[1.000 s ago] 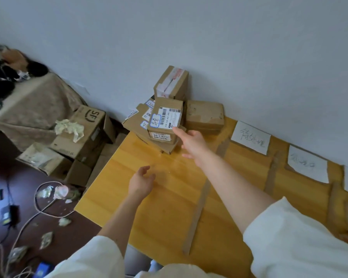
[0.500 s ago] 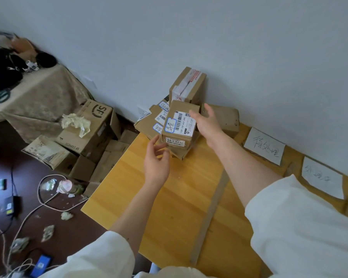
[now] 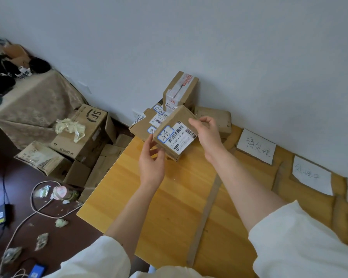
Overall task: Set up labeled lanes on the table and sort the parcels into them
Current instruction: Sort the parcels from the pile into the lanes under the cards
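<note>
Both hands hold a small cardboard parcel (image 3: 174,133) tilted above the far left corner of the wooden worktop (image 3: 169,207). The left hand (image 3: 152,163) grips its lower left corner with curled fingers, and the right hand (image 3: 206,133) pinches its upper right edge. The parcel's top carries a white barcode label and a blue-bordered sticker with handwriting. Just behind it sits a pile of other parcels (image 3: 180,91) against the wall, one standing upright. Strips of brown tape (image 3: 206,213) divide the worktop into lanes, and handwritten paper labels (image 3: 256,146) lie along the wall side. On the floor to the left stands a large shipping box (image 3: 84,131) among cables and crumpled paper.
</note>
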The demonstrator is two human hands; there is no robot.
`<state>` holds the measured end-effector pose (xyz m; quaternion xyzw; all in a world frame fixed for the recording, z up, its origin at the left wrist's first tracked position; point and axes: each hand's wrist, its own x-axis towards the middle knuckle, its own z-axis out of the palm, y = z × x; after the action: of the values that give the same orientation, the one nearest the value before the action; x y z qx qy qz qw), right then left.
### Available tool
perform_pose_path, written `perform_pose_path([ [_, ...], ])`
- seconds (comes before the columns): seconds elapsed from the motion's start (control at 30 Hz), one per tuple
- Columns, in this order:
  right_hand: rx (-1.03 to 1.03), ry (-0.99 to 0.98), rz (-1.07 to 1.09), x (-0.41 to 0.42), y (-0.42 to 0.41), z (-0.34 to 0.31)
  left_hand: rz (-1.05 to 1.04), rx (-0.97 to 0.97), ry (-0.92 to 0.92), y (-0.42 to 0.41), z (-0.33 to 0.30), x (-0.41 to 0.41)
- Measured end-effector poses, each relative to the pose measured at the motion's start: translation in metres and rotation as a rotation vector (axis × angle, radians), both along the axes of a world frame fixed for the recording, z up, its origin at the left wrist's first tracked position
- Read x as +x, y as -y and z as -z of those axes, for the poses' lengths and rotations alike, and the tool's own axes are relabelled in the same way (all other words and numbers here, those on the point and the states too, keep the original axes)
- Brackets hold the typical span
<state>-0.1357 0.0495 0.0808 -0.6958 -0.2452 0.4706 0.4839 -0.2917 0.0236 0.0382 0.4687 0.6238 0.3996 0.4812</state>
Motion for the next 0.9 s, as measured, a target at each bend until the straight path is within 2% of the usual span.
perform_pose_path([
  [0.23,0.024,-0.105,0.085,0.009,0.038,0.010,0.088,0.028,0.020,0.012,-0.011,0.002],
  [0.47,0.034,0.067,0.060,0.016,0.067,0.005,0.161,0.042,0.037,0.022,-0.017,0.006],
  [0.67,0.027,0.031,0.063,0.032,0.102,0.002,0.275,0.028,0.041,0.029,-0.021,0.008],
  [0.9,0.040,-0.127,0.177,0.048,0.155,0.017,0.380,-0.005,0.074,0.051,-0.023,0.029],
])
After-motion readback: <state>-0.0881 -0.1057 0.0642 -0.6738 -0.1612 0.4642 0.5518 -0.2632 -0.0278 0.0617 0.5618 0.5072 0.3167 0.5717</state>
